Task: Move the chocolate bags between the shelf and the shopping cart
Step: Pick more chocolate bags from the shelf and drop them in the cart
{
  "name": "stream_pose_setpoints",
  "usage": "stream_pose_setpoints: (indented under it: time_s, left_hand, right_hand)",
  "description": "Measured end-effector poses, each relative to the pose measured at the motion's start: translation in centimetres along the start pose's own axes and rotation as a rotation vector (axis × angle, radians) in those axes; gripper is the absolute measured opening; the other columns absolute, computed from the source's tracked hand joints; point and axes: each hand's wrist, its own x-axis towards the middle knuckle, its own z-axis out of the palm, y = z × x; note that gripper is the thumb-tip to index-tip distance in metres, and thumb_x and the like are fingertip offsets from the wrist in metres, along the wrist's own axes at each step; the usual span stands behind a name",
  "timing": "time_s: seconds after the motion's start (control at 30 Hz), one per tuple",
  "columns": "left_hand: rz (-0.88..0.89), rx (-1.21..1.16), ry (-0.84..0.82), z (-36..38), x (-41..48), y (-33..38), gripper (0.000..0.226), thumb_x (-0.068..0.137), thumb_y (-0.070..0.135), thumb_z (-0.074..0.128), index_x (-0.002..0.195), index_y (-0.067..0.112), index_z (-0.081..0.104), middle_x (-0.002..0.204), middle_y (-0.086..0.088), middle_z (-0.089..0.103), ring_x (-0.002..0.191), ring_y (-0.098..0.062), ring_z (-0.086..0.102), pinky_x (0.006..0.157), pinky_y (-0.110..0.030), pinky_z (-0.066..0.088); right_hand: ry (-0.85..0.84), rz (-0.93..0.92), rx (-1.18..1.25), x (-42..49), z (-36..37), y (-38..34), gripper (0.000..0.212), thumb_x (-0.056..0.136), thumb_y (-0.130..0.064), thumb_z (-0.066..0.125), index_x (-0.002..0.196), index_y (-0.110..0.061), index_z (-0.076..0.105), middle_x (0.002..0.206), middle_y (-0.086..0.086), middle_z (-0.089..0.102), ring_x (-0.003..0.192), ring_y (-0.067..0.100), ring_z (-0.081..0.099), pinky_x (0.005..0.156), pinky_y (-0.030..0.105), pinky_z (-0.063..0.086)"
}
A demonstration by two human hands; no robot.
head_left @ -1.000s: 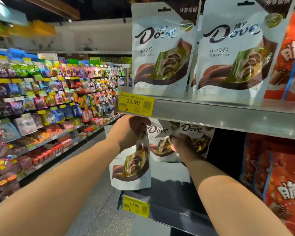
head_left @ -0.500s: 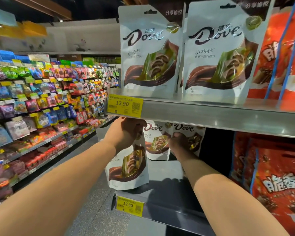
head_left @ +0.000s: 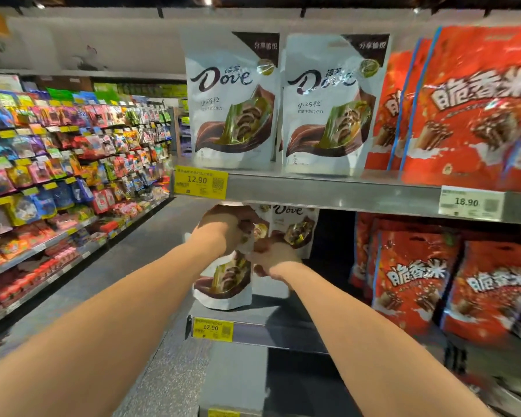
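My left hand (head_left: 215,233) grips the top of a white and brown Dove chocolate bag (head_left: 224,284), which stands at the front left of the lower shelf (head_left: 277,314). My right hand (head_left: 272,258) sits with curled fingers against that bag's right edge; blur hides whether it grips. Another Dove bag (head_left: 297,227) stands farther back on the same shelf. Two more Dove bags (head_left: 232,115) (head_left: 328,115) stand upright on the upper shelf (head_left: 328,191). No shopping cart is in view.
Red snack bags (head_left: 469,109) fill the right side of both shelves, the lower ones (head_left: 415,281) beside my right arm. Yellow price tags (head_left: 200,182) (head_left: 212,328) hang on the shelf edges. A grey aisle floor (head_left: 127,266) runs left, past candy shelves (head_left: 57,164).
My right hand has drawn back from the rear Dove bags to the side of the bag in my left hand. That bag now stands on the lower shelf's front.
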Motion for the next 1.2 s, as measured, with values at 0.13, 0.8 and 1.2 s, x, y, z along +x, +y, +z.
stream_pose_setpoints:
  time_s: [0.13, 0.8, 1.2]
  left_hand:
    - [0.129, 0.102, 0.049, -2.6, -3.5, 2.8, 0.034, 0.094, 0.04, 0.053, 0.128, 0.039, 0.057, 0.127, -0.001, 0.062, 0.111, -0.03, 0.057, 0.09, -0.029, 0.045]
    - [0.116, 0.1, 0.01, 2.3, -1.7, 0.0, 0.057, 0.093, 0.041, 0.057, 0.145, 0.029, 0.038, 0.137, -0.003, 0.054, 0.122, -0.028, 0.049, 0.099, -0.037, 0.043]
    - [0.108, 0.145, -0.017, 3.4, -1.1, 0.1, 0.055, 0.091, 0.047, 0.057, 0.142, 0.03, 0.041, 0.135, 0.001, 0.054, 0.122, -0.026, 0.048, 0.099, -0.038, 0.042]
  right_hand:
    - [0.157, 0.122, 0.125, -1.1, -1.0, 2.2, 0.029, 0.087, -0.043, 0.063, 0.109, -0.027, 0.071, 0.11, 0.005, 0.071, 0.101, 0.029, 0.065, 0.093, 0.045, 0.054]
    - [0.47, 0.235, 0.014, 3.7, -7.0, 9.0, 0.035, 0.097, -0.045, 0.051, 0.112, -0.022, 0.073, 0.12, 0.007, 0.068, 0.11, 0.029, 0.061, 0.078, 0.027, 0.041]
    - [0.542, 0.228, 0.099, 6.0, -6.5, 9.4, 0.023, 0.095, -0.031, 0.056, 0.104, -0.019, 0.073, 0.114, 0.008, 0.07, 0.105, 0.028, 0.063, 0.091, 0.039, 0.052]
